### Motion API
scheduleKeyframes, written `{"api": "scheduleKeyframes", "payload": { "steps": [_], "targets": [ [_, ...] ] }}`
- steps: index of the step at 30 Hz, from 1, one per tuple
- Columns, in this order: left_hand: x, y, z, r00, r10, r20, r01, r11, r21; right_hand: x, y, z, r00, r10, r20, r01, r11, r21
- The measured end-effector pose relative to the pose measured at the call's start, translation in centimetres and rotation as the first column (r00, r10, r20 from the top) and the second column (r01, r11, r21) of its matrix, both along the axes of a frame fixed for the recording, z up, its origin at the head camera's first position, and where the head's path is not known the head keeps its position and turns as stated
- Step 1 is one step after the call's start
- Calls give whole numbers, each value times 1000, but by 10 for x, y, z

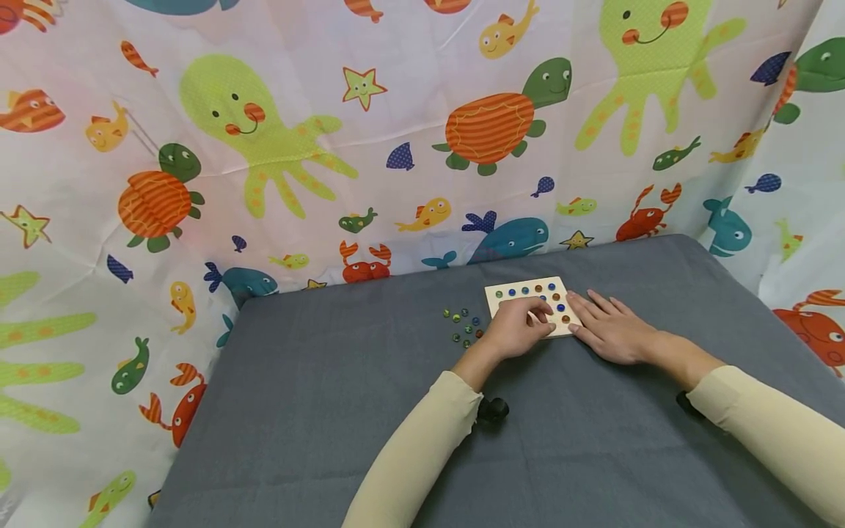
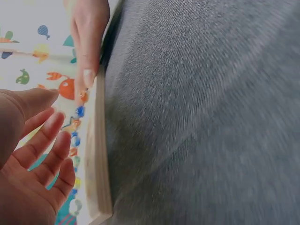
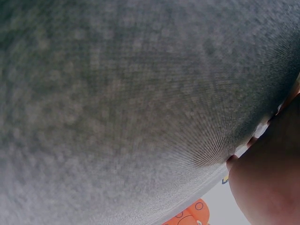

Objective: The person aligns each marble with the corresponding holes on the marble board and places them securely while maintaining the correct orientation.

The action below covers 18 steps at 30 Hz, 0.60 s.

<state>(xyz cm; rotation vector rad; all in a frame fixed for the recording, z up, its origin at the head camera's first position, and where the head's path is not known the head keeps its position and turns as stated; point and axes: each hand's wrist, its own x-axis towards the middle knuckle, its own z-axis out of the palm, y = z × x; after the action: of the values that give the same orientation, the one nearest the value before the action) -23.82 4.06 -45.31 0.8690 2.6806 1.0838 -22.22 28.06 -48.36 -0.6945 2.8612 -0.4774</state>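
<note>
A pale wooden board (image 1: 560, 331) lies on the grey cloth, with rows of blue, orange and green marbles (image 1: 560, 308) set on it. Over its lower left part hovers my left hand (image 1: 518, 328), palm toward the board. In the left wrist view the fingers (image 2: 58, 147) bend loosely, the thumb stands apart from them, and no marble shows between. My right hand (image 1: 614, 330) lies flat at the board's right edge, fingers straight, thumb touching near the lower corner. Part of the board is hidden under the left hand.
Several loose marbles (image 1: 457, 318), mostly green with a blue and an orange one, lie on the cloth left of the board. The grey table (image 1: 343, 411) ends at a curtain (image 1: 396, 95) printed with sea animals. A black wrist device (image 1: 494, 411) sits under the left sleeve.
</note>
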Motion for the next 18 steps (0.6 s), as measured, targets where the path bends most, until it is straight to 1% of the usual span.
{"api": "scheduleKeyframes", "payload": {
  "steps": [3, 7, 10, 12, 15, 18],
  "targets": [
    [4, -8, 6, 1000, -17, -8, 17, 1000, -1, 1, 0, 1, 1000, -4, 8, 4, 1000, 1],
    [8, -22, 10, 999, -25, -44, 25, 1000, -6, 2, -2, 5, 1000, -7, 19, 6, 1000, 17],
    [10, -32, 11, 998, -16, -63, 16, 1000, -1, 2, -1, 3, 1000, -2, 9, 2, 1000, 10],
    [12, -39, 12, 998, -8, -57, 8, 1000, 10, 3, 0, 2, 1000, 3, 0, -3, 1000, -4],
    [15, -48, 14, 998, 2, -63, -1, 1000, 17, 5, -1, 2, 1000, -3, -3, 3, 1000, 11],
    [18, -58, 16, 998, -1, -69, 3, 1000, 28, 7, -4, 7, 1000, 0, 4, 0, 1000, 10]
  ]
}}
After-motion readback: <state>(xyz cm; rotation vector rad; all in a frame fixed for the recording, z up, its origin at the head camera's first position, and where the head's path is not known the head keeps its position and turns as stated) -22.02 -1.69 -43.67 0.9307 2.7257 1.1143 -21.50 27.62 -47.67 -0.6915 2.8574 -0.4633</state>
